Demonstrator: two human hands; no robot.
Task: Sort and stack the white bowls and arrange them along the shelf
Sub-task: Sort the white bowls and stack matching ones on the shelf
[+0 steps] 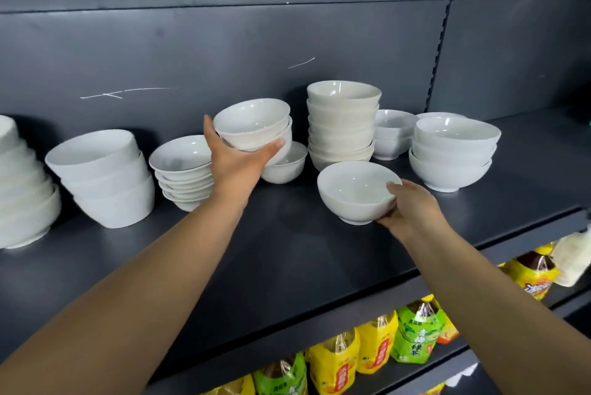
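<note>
Had two nested bowls [252, 124] up off the shelf [287, 250], tilted, in the left hand [236, 158]: thumb pressed on the near wall, fingers [209, 129] wrapped round the far side, a firm grip on the pair. Held a single bowl [355, 191] low at the front of the shelf with the right hand [412, 209], thumb hooked over the rim, the other digits curled under the side. Couldn't tell whether its foot touched the shelf or hung just above it.

Caught a small bowl [287, 167] on the shelf right behind the left hand, partly hidden under the raised pair. Found a tall stack [342, 126] of cream-white bowls just to the right of that, upright, directly behind the single bowl. Further right, found a low stack [391, 135] toward the back and a three-bowl stack [454, 154] nearer the front, close together.

Over on the left, met a stack of shallow bowls [182, 170] just beside the left wrist, leaning a touch. Then a leaning stack [102, 177] of three deeper ones, well tilted. Then a far-left stack [22, 196], cut off by the edge of view.

Behind it all, had a dark grey back panel [224, 42] with white scratches [128, 92]. Below, glimpsed a lower shelf [447, 366] with yellow and green bottles [377, 343] in a row.
</note>
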